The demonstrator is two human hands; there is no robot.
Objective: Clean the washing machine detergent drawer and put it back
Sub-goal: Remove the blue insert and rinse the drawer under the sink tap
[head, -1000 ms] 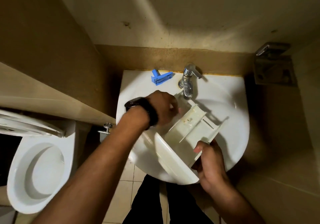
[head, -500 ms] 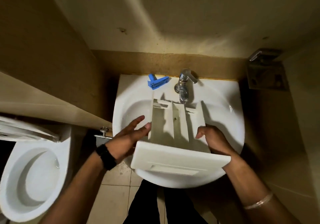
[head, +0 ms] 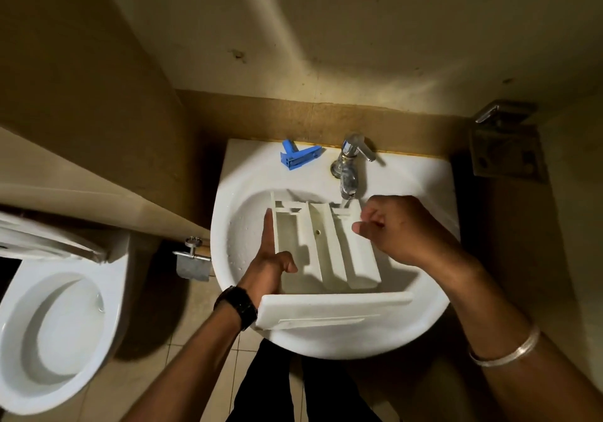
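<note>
The white detergent drawer (head: 326, 248) lies open side up in the white sink (head: 238, 199), its front panel over the near rim and its back end under the chrome tap (head: 349, 167). Water runs from the tap into the right compartment. My left hand (head: 269, 258) grips the drawer's left wall, fingers along the outside and thumb inside. My right hand (head: 396, 229) is over the right compartment with fingers curled against its wall near the water stream. A blue plastic drawer insert (head: 298, 155) lies on the sink's back ledge, left of the tap.
A white toilet (head: 55, 320) with its lid up stands at the lower left. A metal valve (head: 192, 258) sticks out beside the sink's left edge. A metal holder (head: 507, 142) is fixed on the right wall. Beige walls close in on all sides.
The drawer turned from tilted to flat and straight under the tap. My left hand moved onto its left wall; my right hand moved up to the right compartment.
</note>
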